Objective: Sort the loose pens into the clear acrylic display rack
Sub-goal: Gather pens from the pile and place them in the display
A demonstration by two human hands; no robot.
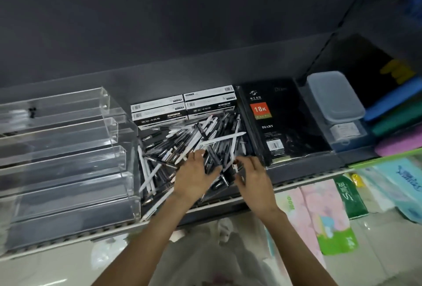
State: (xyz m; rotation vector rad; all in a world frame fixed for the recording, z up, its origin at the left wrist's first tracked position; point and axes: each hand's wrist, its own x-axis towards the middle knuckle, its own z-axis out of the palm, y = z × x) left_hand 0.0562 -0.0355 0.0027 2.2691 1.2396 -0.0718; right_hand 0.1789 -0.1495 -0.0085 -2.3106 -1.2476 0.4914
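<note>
A heap of loose black and white pens (182,144) lies on the dark shelf between the rack and a diary. The clear acrylic display rack (64,148), with stepped tiers, stands to the left of the heap; its tiers look bare apart from something small and dark at the top left. My left hand (194,176) lies on the heap's front, fingers spread over the pens. My right hand (253,178) is at the heap's right edge, thumb and fingers pinching a pen (234,160).
Pen boxes (182,107) are stacked behind the heap. A black diary (280,121) lies to the right, then a lidded plastic container (333,96) and coloured folders (397,112). The shelf's front edge (91,233) runs below; plastic bags and packets lie on the floor.
</note>
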